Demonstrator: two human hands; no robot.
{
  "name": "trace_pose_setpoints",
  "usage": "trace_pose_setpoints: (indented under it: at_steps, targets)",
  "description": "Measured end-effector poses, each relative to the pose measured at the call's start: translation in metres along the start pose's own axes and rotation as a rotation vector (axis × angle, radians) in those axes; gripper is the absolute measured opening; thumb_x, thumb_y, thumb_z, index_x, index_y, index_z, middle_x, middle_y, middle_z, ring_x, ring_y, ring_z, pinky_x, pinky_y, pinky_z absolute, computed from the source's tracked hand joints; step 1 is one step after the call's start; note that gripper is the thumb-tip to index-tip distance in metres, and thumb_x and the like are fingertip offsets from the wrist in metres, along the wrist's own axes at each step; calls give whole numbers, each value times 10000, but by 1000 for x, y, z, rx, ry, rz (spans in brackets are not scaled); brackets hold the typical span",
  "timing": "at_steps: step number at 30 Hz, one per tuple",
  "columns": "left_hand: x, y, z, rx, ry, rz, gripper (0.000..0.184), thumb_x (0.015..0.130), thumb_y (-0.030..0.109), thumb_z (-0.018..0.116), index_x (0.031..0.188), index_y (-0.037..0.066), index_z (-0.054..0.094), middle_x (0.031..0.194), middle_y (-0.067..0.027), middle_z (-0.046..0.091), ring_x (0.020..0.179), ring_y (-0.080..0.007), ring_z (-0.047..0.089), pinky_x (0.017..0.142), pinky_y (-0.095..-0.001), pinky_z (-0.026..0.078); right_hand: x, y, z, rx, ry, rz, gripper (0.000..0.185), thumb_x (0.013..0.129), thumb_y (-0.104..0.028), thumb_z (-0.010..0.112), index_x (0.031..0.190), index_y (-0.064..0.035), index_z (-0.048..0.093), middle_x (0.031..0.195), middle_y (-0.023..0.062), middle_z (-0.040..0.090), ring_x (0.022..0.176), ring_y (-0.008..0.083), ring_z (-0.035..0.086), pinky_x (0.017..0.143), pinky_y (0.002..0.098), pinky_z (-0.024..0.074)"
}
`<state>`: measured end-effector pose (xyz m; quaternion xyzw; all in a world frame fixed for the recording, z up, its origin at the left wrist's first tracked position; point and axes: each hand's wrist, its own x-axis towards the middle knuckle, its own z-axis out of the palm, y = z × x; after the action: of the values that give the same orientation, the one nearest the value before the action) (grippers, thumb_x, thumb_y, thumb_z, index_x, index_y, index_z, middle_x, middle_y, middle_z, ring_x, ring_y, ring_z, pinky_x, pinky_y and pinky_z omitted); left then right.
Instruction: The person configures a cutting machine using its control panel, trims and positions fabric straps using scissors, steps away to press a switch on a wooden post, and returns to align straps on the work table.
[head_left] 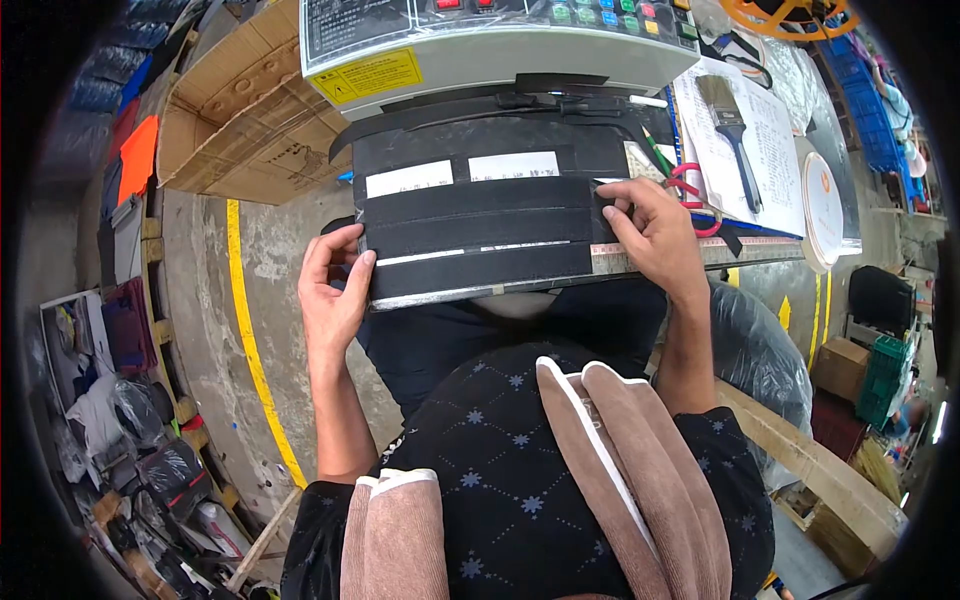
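A black strip of material (480,208) lies across the dark work surface below the machine, with white labels (512,167) showing above it. My left hand (332,285) is at the left edge of the black material, thumb and fingers closed in a pinch on that edge. On the right, my right hand (652,232) rests at the other end, its thumb and index finger close together near the strip's upper right corner. Whether anything is between those fingertips is too small to tell. Red-handled scissors (708,222) lie just right of my right hand.
A machine with coloured buttons (500,60) stands behind the work surface. To the right are a brush (735,135), written papers (775,170), a green pencil (657,152), a metal ruler (755,249) and a tape roll (822,210). A cardboard box (250,110) is at the left.
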<state>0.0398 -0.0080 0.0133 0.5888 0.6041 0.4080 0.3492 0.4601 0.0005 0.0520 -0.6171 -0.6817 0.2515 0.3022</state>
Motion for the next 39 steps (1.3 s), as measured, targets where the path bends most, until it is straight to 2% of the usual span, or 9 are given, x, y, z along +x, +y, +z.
trace_pose_setpoints:
  at_steps: [7,10,12,13,16,17,23,32,39]
  targets:
    - [-3,-1,0,-66,36,-63,326,989,72,817,1312,49,776,1082,-24,671,970,-126,654,888,-303,551,-2,-2,-1,7,5,-24,242,960,-67,785,1200,-58,818,908,62,693,633,146,561,631,318,480]
    - [-11,-3,-12,-73,14,-73,388,942,91,860,1319,50,777,1075,-32,686,978,-142,658,860,-318,535,-8,-3,-3,15,-14,-53,251,939,-79,819,1188,-53,815,920,64,693,647,152,568,639,323,487]
    - [-14,9,-21,58,-64,64,458,883,112,906,1318,51,778,1077,-43,696,979,-163,664,835,-332,520,-14,-9,-8,28,-61,-73,274,914,-94,850,1182,-49,813,930,64,694,653,158,567,645,327,491]
    - [-15,17,-26,126,-102,131,494,853,123,929,1318,51,779,1079,-49,701,979,-174,667,823,-340,512,-18,-13,-10,10,-105,-71,350,863,-153,914,1181,-47,813,965,61,707,717,188,623,679,336,522]
    - [-18,28,-27,211,-142,204,589,769,161,982,1313,58,779,1098,-74,717,977,-209,674,799,-356,492,-20,-25,-12,48,-197,-196,408,813,-202,959,1169,-59,820,997,75,721,822,231,693,732,361,557]
    - [-19,32,-27,253,-146,196,571,764,150,989,1292,62,788,1101,-92,723,984,-233,684,826,-369,525,-22,-25,-11,21,-229,-185,444,776,-230,984,1162,-77,826,1029,82,729,922,278,733,781,388,579]
    - [-20,35,-29,336,-156,218,434,783,114,974,1184,50,819,1085,-114,719,991,-270,710,898,-392,583,-28,-16,-7,-42,-240,-187,441,752,-237,990,1127,-83,816,1037,74,718,959,296,734,814,407,580]
    - [-23,46,-32,375,-206,242,438,769,153,982,1160,65,806,1050,-121,710,947,-301,727,846,-403,591,-29,-20,-8,-58,-242,-193,406,759,-218,979,1105,-96,805,1042,72,721,989,302,734,833,420,578]
    - [-24,45,-29,383,-190,246,432,769,141,978,1148,53,792,1055,-110,694,931,-283,697,851,-399,581,-29,-24,-7,-66,-235,-185,387,763,-214,969,1083,-86,793,1050,76,726,1004,306,738,852,423,583]
